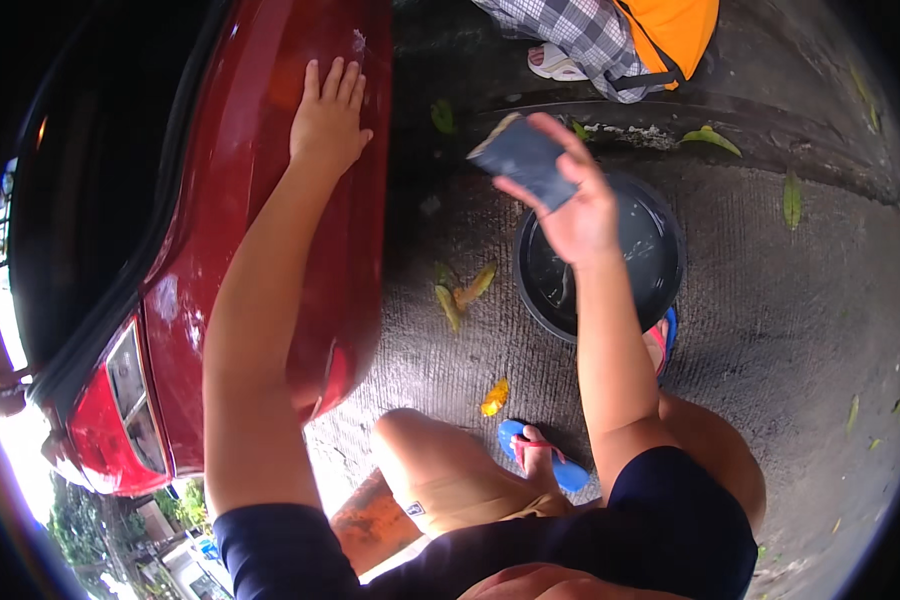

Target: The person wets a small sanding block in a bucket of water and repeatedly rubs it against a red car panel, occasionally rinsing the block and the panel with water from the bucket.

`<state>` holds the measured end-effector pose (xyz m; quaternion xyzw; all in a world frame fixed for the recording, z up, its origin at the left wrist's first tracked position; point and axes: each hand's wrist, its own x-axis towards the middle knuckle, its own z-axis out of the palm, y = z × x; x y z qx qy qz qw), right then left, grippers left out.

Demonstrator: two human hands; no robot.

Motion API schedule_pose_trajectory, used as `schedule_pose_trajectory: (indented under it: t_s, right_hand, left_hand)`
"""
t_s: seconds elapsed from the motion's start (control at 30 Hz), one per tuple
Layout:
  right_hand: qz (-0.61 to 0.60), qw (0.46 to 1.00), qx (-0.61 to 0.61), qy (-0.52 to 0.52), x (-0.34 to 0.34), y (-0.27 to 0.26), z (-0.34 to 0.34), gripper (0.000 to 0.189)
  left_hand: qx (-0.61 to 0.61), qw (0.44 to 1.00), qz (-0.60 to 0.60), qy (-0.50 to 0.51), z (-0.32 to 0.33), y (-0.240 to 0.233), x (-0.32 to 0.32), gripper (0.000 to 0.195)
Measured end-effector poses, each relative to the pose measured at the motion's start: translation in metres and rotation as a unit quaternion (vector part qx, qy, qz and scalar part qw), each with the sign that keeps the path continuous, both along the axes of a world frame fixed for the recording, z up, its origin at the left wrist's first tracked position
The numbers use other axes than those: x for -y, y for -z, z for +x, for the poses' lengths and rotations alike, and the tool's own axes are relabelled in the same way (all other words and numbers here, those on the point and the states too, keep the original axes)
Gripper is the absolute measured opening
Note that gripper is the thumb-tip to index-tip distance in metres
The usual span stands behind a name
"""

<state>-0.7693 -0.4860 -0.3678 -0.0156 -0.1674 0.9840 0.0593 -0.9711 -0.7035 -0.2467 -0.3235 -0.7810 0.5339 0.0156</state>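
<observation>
My left hand [330, 120] lies flat on the red painted body panel of a car [270, 172], fingers slightly apart, close to a pale scuffed patch [358, 43]. My right hand [581, 199] is raised and grips a dark grey rectangular pad, perhaps a sanding block or folded sandpaper [529, 161], with a light tan edge. Below that hand stands a round black plastic basin [656, 247] holding water. Another whitish patch [166, 298] marks the paint near the tail light [131, 397].
Another person in checkered cloth and orange [671, 37] is at the top, beside a low concrete ledge [780, 135]. Fallen leaves [495, 396] lie on the rough concrete ground. My foot in a blue slipper [544, 457] is near the basin; an orange rusty object [375, 517] is beside my knee.
</observation>
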Motion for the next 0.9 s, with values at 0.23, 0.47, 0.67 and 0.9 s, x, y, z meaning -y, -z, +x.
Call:
schedule_pose_trajectory:
  t_s: [0.23, 0.47, 0.67, 0.9]
  right_hand:
    - [0.248, 0.941, 0.225, -0.047, -0.076, 0.050, 0.058, 0.042]
    - [0.326, 0.849, 0.407, -0.086, -0.078, 0.128, 0.070, 0.038]
    - [0.258, 0.849, 0.450, -0.100, -0.063, 0.100, 0.061, 0.032]
    - [0.581, 0.809, -0.009, -0.091, 0.047, -0.111, -0.053, 0.046]
  left_hand:
    - [0.017, 0.998, -0.063, -0.002, 0.083, 0.014, 0.027, 0.086]
    - [0.129, 0.983, -0.128, 0.012, 0.199, -0.020, 0.090, 0.090]
    - [0.222, 0.958, -0.172, 0.056, 0.215, -0.037, 0.122, 0.088]
    - [0.120, 0.992, -0.015, -0.022, 0.091, -0.013, 0.038, 0.086]
